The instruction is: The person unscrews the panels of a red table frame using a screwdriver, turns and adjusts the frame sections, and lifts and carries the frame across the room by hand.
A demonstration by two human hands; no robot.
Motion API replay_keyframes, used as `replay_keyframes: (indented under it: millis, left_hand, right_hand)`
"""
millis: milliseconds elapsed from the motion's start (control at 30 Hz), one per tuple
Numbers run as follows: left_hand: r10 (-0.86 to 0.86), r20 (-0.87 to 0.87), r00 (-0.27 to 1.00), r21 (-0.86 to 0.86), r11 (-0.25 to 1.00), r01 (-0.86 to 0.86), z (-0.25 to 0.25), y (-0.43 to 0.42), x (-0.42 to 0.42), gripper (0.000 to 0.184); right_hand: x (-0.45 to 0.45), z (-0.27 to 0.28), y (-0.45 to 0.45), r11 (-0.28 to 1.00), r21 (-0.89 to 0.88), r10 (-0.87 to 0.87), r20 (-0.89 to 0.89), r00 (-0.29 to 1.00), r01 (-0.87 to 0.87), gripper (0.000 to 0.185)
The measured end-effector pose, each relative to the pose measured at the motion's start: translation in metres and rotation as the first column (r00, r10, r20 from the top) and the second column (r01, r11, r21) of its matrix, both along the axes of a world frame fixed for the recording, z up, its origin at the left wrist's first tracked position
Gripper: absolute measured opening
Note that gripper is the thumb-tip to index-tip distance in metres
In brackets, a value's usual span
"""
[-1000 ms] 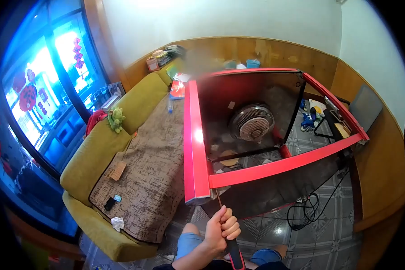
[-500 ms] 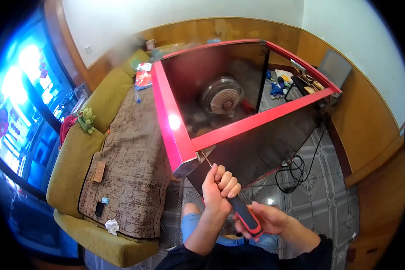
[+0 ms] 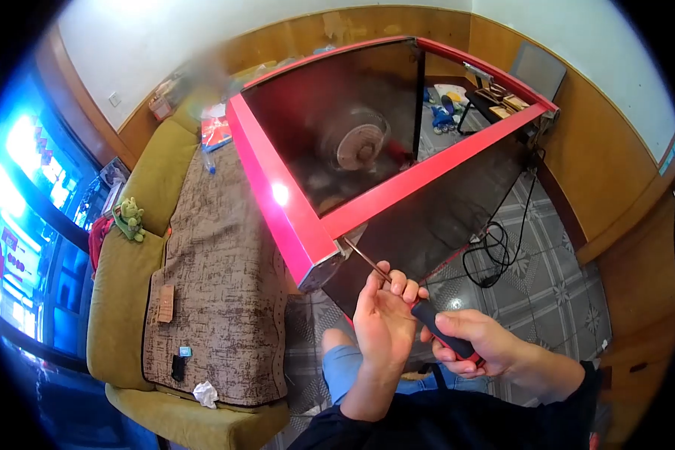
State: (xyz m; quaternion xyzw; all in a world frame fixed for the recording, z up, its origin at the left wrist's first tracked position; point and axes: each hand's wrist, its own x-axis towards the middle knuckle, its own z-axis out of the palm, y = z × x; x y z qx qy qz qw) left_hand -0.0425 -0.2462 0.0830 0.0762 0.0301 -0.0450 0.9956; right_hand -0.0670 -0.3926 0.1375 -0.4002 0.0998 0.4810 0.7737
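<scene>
A long screwdriver [image 3: 444, 332] with a dark, red-trimmed handle slants up to the lower corner of a large red metal frame [image 3: 435, 178]. Its tip meets the frame by a bracket; whether it sits in a screw is too small to tell. My right hand [image 3: 484, 339] is wrapped around the handle. Pinched in the fingers of my left hand [image 3: 385, 319] is the thin shaft, just ahead of the handle. Dark glass-like panels fill the frame's sides, and a round fan-like unit [image 3: 358, 144] shows through one of them.
A green sofa [image 3: 116, 322] with a patterned cover [image 3: 214, 247] runs along the left, bearing a green plush toy [image 3: 130, 220] and crumpled tissue [image 3: 205, 394]. A coiled black cable [image 3: 495, 255] lies on the tiled floor [image 3: 540, 247] at right. Wood panelling [image 3: 592, 150] lines the wall.
My right hand has closed on the screwdriver handle. My left hand has moved from the handle's front up to the shaft. The view has shifted slightly.
</scene>
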Motion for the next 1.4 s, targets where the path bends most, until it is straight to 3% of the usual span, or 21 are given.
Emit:
replay_keyframes:
  millis: [100,133,167,200,267,300,367,400,433,467,500,533,600,733,767,800,867,933,1067,1133,1400]
  left_hand:
    - [-0.033,0.053,0.998,-0.068,0.997,0.037,0.003,0.002,0.0,0.023]
    - [-0.025,0.012,1.0,-0.067,0.997,0.026,0.007,0.0,0.0,0.022]
    - [-0.018,-0.03,0.999,-0.065,0.998,0.016,0.008,-0.001,0.0,0.022]
    - [-0.024,-0.034,0.999,-0.064,0.998,0.022,0.004,-0.003,0.003,0.022]
    - [-0.079,0.171,0.982,-0.122,0.987,0.101,-0.009,-0.005,0.01,0.024]
    - [-0.019,0.077,0.997,-0.088,0.996,0.026,0.0,-0.007,0.011,0.027]
    - [-0.025,0.088,0.996,-0.116,0.993,0.035,-0.001,-0.005,0.011,0.027]
    - [-0.029,0.1,0.995,-0.143,0.989,0.043,-0.001,-0.002,0.012,0.028]
    - [-0.052,0.077,0.996,-0.212,0.975,0.068,0.003,0.002,0.01,0.027]
    - [-0.045,0.073,0.996,-0.21,0.976,0.06,0.002,0.001,0.01,0.027]
    - [-0.043,0.085,0.995,-0.196,0.979,0.059,0.0,0.001,0.009,0.027]
    - [-0.037,0.099,0.994,-0.181,0.982,0.055,-0.001,0.002,0.009,0.027]
    - [-0.037,0.141,0.989,-0.163,0.985,0.06,-0.001,0.005,0.009,0.026]
    - [-0.065,0.111,0.992,-0.114,0.99,0.078,0.0,0.004,0.008,0.025]
    - [-0.061,0.091,0.994,-0.091,0.993,0.069,0.002,0.001,0.006,0.026]
    - [-0.057,0.069,0.996,-0.068,0.996,0.062,0.004,-0.002,0.003,0.027]
    - [-0.095,0.137,0.986,-0.099,0.989,0.109,0.0,-0.006,0.002,0.03]
    - [-0.124,0.161,0.979,-0.166,0.974,0.151,-0.005,-0.006,0.005,0.03]
    - [-0.169,0.227,0.959,-0.253,0.941,0.226,-0.011,-0.006,0.006,0.028]
    - [-0.168,0.238,0.957,-0.266,0.936,0.231,-0.009,-0.005,0.005,0.028]
    - [-0.193,0.221,0.956,-0.296,0.921,0.255,-0.006,0.004,-0.001,0.026]
  right_hand:
    - [-0.004,0.004,0.008,0.889,-0.459,0.161,0.344,0.925,0.015,0.026]
    - [-0.007,0.002,0.01,0.889,-0.458,0.157,0.34,0.927,0.018,0.026]
    - [-0.011,0.0,0.013,0.75,-0.629,0.32,0.618,0.718,0.207,0.028]
    - [-0.015,-0.001,0.016,0.59,-0.673,0.527,0.739,0.419,0.445,0.029]
    - [-0.019,0.003,0.019,0.501,-0.733,0.578,0.679,0.452,0.46,0.035]
    - [-0.021,0.001,0.019,0.53,-0.683,0.575,0.725,0.38,0.503,0.035]
    - [-0.022,0.0,0.017,0.557,-0.631,0.574,0.763,0.299,0.54,0.035]
    - [-0.022,0.001,0.015,0.79,-0.538,0.266,0.733,0.626,0.295,0.036]
    - [-0.023,0.001,0.014,0.953,-0.277,0.016,0.46,0.888,0.127,0.037]
    - [-0.024,-0.009,0.011,0.954,-0.276,0.021,0.457,0.889,0.119,0.037]
    - [-0.026,-0.027,0.007,0.976,0.215,-0.024,0.032,0.999,0.016,0.037]
    - [-0.029,-0.038,0.006,0.753,0.646,0.157,-0.366,0.917,0.129,0.037]
    - [-0.032,-0.036,0.009,0.794,0.589,0.103,-0.371,0.923,0.148,0.038]
    - [-0.027,-0.017,0.007,0.948,0.313,0.008,-0.184,0.983,0.051,0.033]
    - [-0.029,-0.013,0.01,0.995,0.097,-0.027,-0.018,0.999,0.029,0.03]
    - [-0.031,-0.009,0.012,0.992,-0.12,-0.027,0.157,0.987,0.046,0.026]
    - [-0.033,-0.009,0.016,0.933,-0.357,0.067,0.323,0.944,0.055,0.02]
    - [-0.034,-0.013,0.018,0.836,-0.537,0.227,0.525,0.82,0.112,0.031]
    - [-0.033,0.012,0.033,0.794,-0.594,0.232,0.495,0.837,0.131,0.033]
    - [-0.035,0.019,0.041,0.807,-0.566,0.198,0.529,0.825,0.169,0.025]
    - [-0.038,0.024,0.05,0.86,-0.502,0.159,0.429,0.889,0.089,0.029]
